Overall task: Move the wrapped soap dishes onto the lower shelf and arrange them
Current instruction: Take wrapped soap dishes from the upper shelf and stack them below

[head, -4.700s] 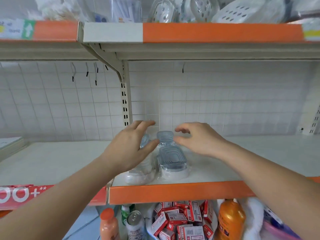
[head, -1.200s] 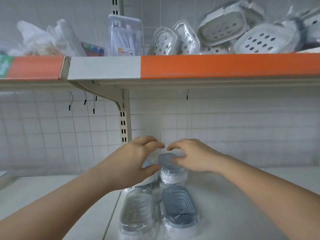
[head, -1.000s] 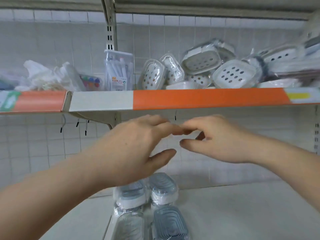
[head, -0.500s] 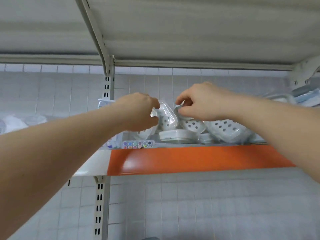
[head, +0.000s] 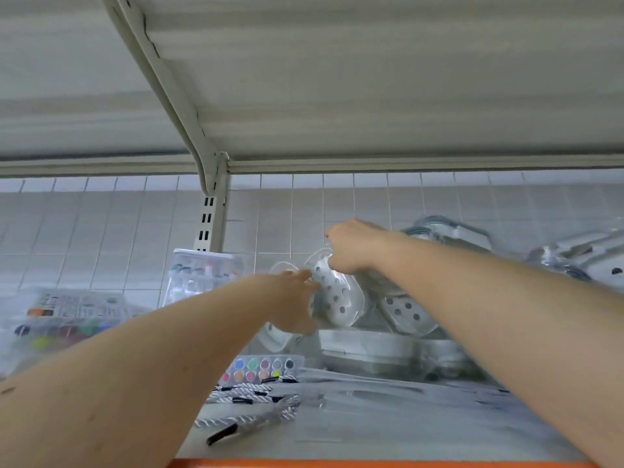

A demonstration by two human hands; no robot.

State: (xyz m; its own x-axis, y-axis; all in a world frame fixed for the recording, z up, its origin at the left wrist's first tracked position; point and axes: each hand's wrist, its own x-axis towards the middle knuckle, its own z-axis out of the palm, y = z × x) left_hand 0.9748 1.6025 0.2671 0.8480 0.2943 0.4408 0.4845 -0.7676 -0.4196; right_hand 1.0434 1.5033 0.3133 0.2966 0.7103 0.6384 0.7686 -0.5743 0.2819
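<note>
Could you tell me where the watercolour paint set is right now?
The paint set lies on the upper shelf, centre-left in the head view, below the left hand.

Setting: retail shop, housewares/stationery aisle. Evidence: metal gondola shelf (head: pixel 405 430) w/ orange front strip, below both hands; slotted upright (head: pixel 206 224) and tiled back panel behind, above left hand (head: pixel 290 304). Underside of next shelf overhead. Stock in clear retail wrap: wrapped soap dishes (head: pixel 336 298) piled at and beside right hand (head: pixel 351 248); paint palette set (head: pixel 261 368) and packaged cords (head: pixel 246 396) below left hand; marker packs (head: pixel 202 275) to its left.
</note>
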